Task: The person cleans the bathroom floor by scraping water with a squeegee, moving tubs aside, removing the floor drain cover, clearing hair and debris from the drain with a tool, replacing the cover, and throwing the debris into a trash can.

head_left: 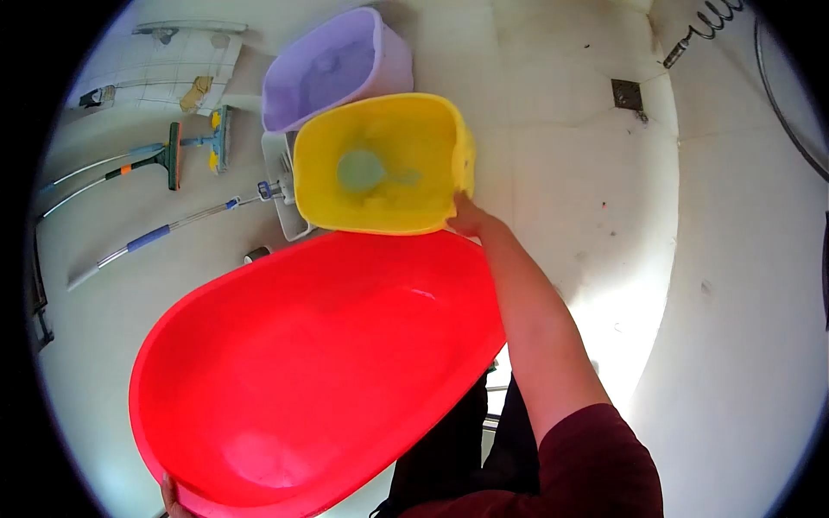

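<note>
A large red oval tub (pixel 328 380) is tilted in front of me, its inside facing up. My left hand (pixel 172 501), only partly in view at the bottom left, holds the tub's near rim. With my right hand (pixel 468 216) I grip the near right corner of a yellow basin (pixel 380 226). This basin touches or overlaps the red tub's far edge. In it lies a pale green dipper (pixel 361 171) with a handle, seen through what looks like water. Behind stands a purple basin (pixel 393 65).
A grey-white bucket (pixel 298 220) with a mop (pixel 199 216) stands left of the yellow basin. Two squeegee-like tools (pixel 174 155) lean farther left. A floor drain (pixel 626 93) sits at the upper right, with a coiled hose (pixel 712 19) and a wall beside it.
</note>
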The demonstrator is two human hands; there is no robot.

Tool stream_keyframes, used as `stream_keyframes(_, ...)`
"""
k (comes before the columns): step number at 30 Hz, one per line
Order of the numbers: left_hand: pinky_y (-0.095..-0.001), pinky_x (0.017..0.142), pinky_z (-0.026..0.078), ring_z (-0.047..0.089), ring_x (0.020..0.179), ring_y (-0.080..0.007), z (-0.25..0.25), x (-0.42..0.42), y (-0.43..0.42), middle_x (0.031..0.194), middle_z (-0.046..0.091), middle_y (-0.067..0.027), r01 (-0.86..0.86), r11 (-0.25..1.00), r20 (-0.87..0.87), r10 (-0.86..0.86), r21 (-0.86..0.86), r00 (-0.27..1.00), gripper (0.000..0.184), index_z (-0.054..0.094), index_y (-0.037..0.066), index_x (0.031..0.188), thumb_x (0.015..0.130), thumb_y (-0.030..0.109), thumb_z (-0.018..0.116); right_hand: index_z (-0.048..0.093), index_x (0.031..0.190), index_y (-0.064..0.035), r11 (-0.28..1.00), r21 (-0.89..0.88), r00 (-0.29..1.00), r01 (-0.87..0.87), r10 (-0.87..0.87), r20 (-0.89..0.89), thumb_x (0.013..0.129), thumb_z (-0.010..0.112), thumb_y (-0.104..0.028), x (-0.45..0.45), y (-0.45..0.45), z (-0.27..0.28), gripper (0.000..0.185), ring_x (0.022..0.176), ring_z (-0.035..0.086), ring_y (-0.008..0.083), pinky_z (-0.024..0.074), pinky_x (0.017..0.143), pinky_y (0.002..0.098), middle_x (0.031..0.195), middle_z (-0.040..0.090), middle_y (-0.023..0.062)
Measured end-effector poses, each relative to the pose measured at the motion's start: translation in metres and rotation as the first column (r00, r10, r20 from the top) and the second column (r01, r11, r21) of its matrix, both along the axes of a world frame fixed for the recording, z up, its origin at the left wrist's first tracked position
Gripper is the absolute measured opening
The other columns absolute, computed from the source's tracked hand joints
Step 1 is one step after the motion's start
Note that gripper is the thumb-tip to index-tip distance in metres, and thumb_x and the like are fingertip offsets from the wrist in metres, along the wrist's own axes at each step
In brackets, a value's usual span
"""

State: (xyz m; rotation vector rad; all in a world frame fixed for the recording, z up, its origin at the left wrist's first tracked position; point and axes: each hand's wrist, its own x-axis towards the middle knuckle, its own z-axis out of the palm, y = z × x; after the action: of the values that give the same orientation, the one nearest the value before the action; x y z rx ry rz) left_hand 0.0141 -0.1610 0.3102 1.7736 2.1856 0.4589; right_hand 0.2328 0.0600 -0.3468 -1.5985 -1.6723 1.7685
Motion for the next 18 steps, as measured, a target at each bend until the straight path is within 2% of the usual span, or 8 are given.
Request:
stream_keyframes(2,-0.0432,0.096,0.036,0.045,0.113,-0.0286,0.008,0.013,0.002,0.122,0.048,-0.0127,-0.219,0.974,0.094,0.213,0.06,0.972,0.049,0.042,0.002,0.122,0.083,0.031,0.049,0.041,0.126,-0.0026,0.987,-0.123,0.927,-0.108,0.055,-0.372,0.083,0.054,-0.027,0.012,-0.013,0.017,0.051,0.111,0.049,0.0277,0.0374,0.094,0.0352,0.121,0.05,0.019)
stream_keyframes(3,-0.0429,0.095,0.037,0.046,0.112,-0.0285,0.015,0.016,0.005,0.121,0.048,-0.0129,-0.388,0.918,0.247,0.358,0.086,0.901,0.048,0.043,0.002,0.122,0.083,0.031,0.049,0.046,0.122,-0.003,0.999,-0.034,0.951,0.018,-0.028,-0.308,0.083,0.055,-0.027,0.018,-0.027,0.031,0.047,0.11,0.049,0.0273,0.0382,0.093,0.0347,0.12,0.051,0.0172)
stream_keyframes(5,-0.0419,0.093,0.039,0.048,0.11,-0.028,0.037,0.008,0.016,0.119,0.05,-0.0134,-0.777,0.597,0.764,0.591,-0.201,0.257,0.046,0.044,0.002,0.12,0.083,0.029,0.05,0.05,0.117,-0.0043,0.974,0.106,0.975,0.198,-0.185,-0.123,0.081,0.056,-0.03,0.042,-0.07,0.064,0.045,0.111,0.048,0.0293,0.0387,0.093,0.0357,0.119,0.051,0.0172)
stream_keyframes(10,-0.04,0.09,0.041,0.052,0.103,-0.0268,0.076,0.024,-0.003,0.113,0.054,-0.0123,-0.795,0.595,0.799,0.533,-0.121,0.277,0.041,0.047,0.004,0.117,0.083,0.027,0.049,0.04,0.125,0.0008,0.881,-0.053,0.83,0.469,-0.42,0.368,0.074,0.059,-0.049,0.121,-0.164,0.174,0.073,0.124,0.031,0.0359,0.0264,0.102,0.0393,0.129,0.036,0.0263)
stream_keyframes(12,-0.039,0.09,0.041,0.052,0.102,-0.0269,0.091,0.032,-0.01,0.114,0.053,-0.0123,-0.791,0.608,0.812,0.494,-0.069,0.309,0.041,0.047,0.003,0.116,0.082,0.026,0.05,0.034,0.127,0.0056,0.908,-0.197,0.897,0.37,-0.294,0.329,0.074,0.058,-0.053,0.149,-0.19,0.212,0.083,0.127,0.024,0.0354,0.0204,0.105,0.0399,0.132,0.031,0.0277)
stream_keyframes(14,-0.0376,0.089,0.042,0.05,0.104,-0.0276,0.105,0.024,-0.03,0.117,0.05,-0.0129,-0.724,0.689,0.803,0.44,-0.015,0.402,0.043,0.046,0.002,0.116,0.081,0.026,0.051,0.034,0.126,0.0083,0.867,-0.094,0.82,0.489,-0.42,0.388,0.073,0.06,-0.053,0.167,-0.219,0.266,0.086,0.128,0.022,0.0347,0.0182,0.106,0.0402,0.133,0.03,0.027)
stream_keyframes(16,-0.0381,0.086,0.043,0.051,0.101,-0.0276,0.115,0.05,-0.022,0.112,0.052,-0.0143,-0.755,0.645,0.781,0.41,0.115,0.47,0.043,0.046,0.001,0.116,0.08,0.024,0.051,0.035,0.125,0.0083,0.601,-0.313,0.678,0.735,-0.638,0.366,0.075,0.062,-0.045,0.173,-0.252,0.299,0.078,0.124,0.031,0.0331,0.0229,0.104,0.0409,0.131,0.035,0.0248)
stream_keyframes(18,-0.0385,0.085,0.044,0.052,0.101,-0.0274,0.126,0.063,-0.02,0.111,0.053,-0.0151,-0.721,0.673,0.791,0.345,0.167,0.506,0.044,0.046,0.001,0.116,0.079,0.023,0.052,0.037,0.124,0.0064,0.172,-0.87,0.472,0.462,-0.878,0.078,0.079,0.063,-0.032,0.182,-0.259,0.371,0.065,0.117,0.041,0.0303,0.0304,0.101,0.04,0.125,0.044,0.0205)
